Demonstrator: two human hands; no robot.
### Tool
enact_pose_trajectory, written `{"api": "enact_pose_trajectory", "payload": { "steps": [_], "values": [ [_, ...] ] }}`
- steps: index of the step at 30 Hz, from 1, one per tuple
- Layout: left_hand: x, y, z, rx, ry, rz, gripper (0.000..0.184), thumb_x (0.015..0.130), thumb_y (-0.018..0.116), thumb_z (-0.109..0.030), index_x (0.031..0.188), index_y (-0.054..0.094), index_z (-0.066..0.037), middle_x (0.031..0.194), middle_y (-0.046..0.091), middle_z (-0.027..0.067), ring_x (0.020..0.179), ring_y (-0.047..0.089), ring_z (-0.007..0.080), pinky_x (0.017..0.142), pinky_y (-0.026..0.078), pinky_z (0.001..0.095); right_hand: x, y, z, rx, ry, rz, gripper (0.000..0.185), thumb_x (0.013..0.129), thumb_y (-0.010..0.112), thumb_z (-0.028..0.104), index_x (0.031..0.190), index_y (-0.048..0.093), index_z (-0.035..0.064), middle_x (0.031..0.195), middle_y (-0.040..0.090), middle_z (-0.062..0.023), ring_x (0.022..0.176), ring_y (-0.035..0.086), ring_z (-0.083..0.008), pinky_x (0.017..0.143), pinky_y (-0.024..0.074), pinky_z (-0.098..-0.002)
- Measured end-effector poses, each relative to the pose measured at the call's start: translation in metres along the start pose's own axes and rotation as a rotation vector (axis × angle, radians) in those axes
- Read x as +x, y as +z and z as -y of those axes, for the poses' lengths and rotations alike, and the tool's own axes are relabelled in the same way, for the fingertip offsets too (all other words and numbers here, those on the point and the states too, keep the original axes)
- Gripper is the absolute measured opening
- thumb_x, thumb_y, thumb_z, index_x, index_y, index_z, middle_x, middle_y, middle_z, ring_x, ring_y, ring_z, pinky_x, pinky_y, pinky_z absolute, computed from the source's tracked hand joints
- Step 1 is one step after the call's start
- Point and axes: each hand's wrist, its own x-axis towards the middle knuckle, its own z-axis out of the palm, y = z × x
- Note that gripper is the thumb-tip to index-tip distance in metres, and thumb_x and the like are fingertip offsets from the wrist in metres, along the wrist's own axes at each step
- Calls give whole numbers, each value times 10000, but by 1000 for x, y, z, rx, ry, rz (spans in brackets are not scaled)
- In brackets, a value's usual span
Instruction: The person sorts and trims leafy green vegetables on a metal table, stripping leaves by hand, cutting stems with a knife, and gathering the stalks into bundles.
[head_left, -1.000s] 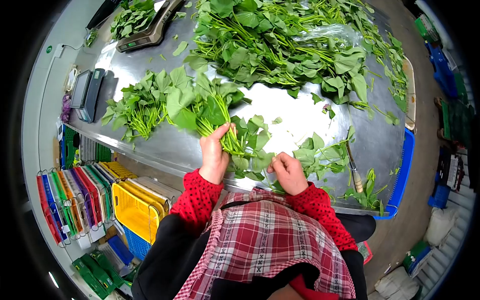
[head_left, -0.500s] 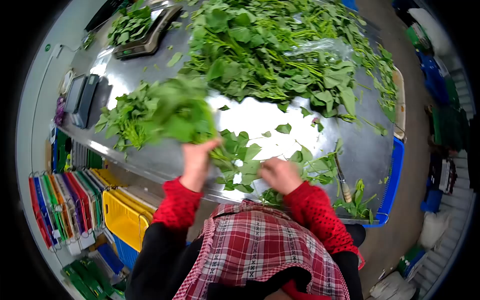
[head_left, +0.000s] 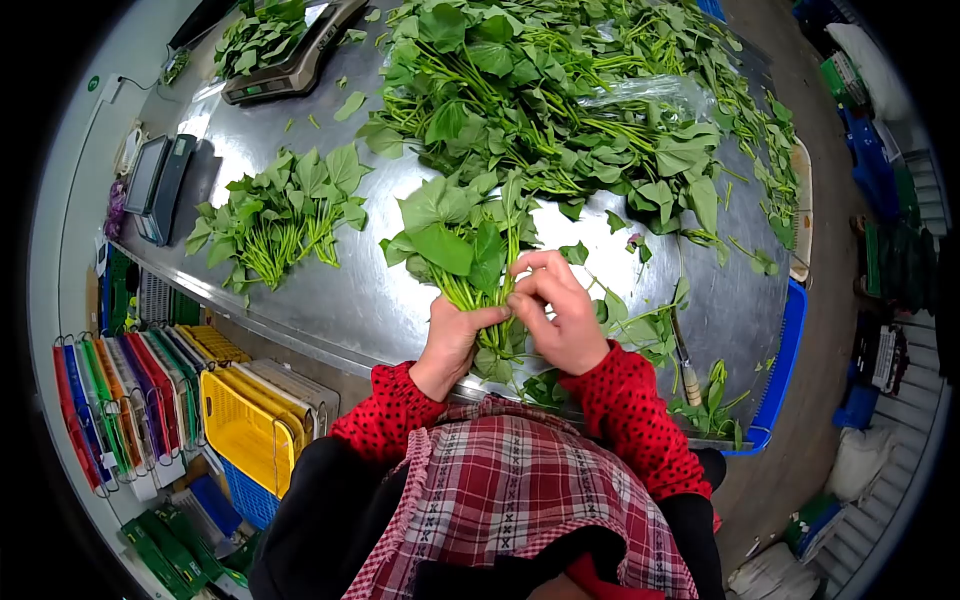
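My left hand (head_left: 453, 342) is closed around the stems of a bunch of leafy greens (head_left: 450, 245), holding it upright over the near edge of the metal table. At the bunch's right side, my right hand (head_left: 562, 312) pinches stems between thumb and fingertips. Left of these hands lies another bunch of greens (head_left: 285, 220), its stems toward me. A large pile of loose leafy greens (head_left: 560, 110) covers the far part of the table. Loose sprigs (head_left: 630, 325) lie just right of my right hand.
A knife with a wooden handle (head_left: 691, 384) rests on the metal table (head_left: 385, 305) at right. Weighing scale (head_left: 290, 75) with greens stands far left, near a grey display unit (head_left: 165, 190). Beyond the right edge is a blue crate (head_left: 785, 345); a yellow crate (head_left: 250, 440) sits below left.
My left hand has brought its bunch rightward from beside the lying bunch to in front of me. My right hand has risen from the loose sprigs to the bunch's stems.
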Motion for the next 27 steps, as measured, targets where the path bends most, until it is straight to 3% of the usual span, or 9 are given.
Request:
{"api": "enact_pose_trajectory", "payload": {
  "steps": [1,6,14,17,21,22,24,26,27],
  "values": [
    [-1,2,1,5,-7,10,399,696,674,103,1077,591,18,984,649,54,854,637,160,769,523,286,1,1,-2,-78,-6,10,107,797,661,72,860,615,-2,1009,549,-129,653,597,-262,591,479,-336],
    [-7,7,8,125,39,2,418,694,633,133,1093,562,26,989,628,57,865,625,165,766,520,292,1,3,-22,-522,86,194,112,790,650,39,862,578,-8,1054,559,-128,728,620,-310,597,489,-362],
    [-7,10,3,-76,-40,35,383,710,645,104,1081,583,32,993,648,77,875,637,179,769,523,303,-18,-14,13,275,274,63,76,900,529,52,859,531,-12,898,606,-86,676,527,-99,636,444,-244],
    [-9,11,-3,-64,-64,117,332,721,645,98,1044,591,42,950,659,90,816,647,190,755,528,307,-21,-17,14,850,787,117,213,922,468,198,840,544,17,739,565,-106,495,408,-66,487,335,-224],
    [-6,4,16,98,16,-17,334,722,653,117,1036,593,21,923,653,67,796,631,166,731,517,287,-42,-27,5,882,1091,372,225,893,518,218,831,565,7,653,530,-62,505,451,-105,448,349,-242],
    [-9,5,22,194,56,-31,351,710,664,126,1033,597,6,920,650,48,813,620,146,732,506,275,-49,-25,3,877,1098,368,225,893,518,218,831,565,7,653,530,-62,505,451,-105,448,349,-242],
    [-11,11,28,125,44,-9,386,701,671,128,1056,590,-1,924,644,41,816,613,148,744,505,281,-60,-16,3,418,970,860,250,885,521,232,868,609,-1,650,579,-93,595,558,-165,517,446,-305],
    [-5,12,23,80,69,-47,403,695,675,121,1069,584,1,943,644,44,823,616,156,745,510,293,-93,6,-24,304,478,1112,334,855,548,298,976,656,5,752,636,-172,677,615,-286,624,509,-412],
    [3,2,15,67,63,-104,384,698,677,102,1059,582,13,929,646,53,805,624,167,741,516,301,-67,-12,-4,-39,494,1238,326,844,559,304,934,674,13,817,648,-235,719,627,-329,691,509,-453]
  ]
}}
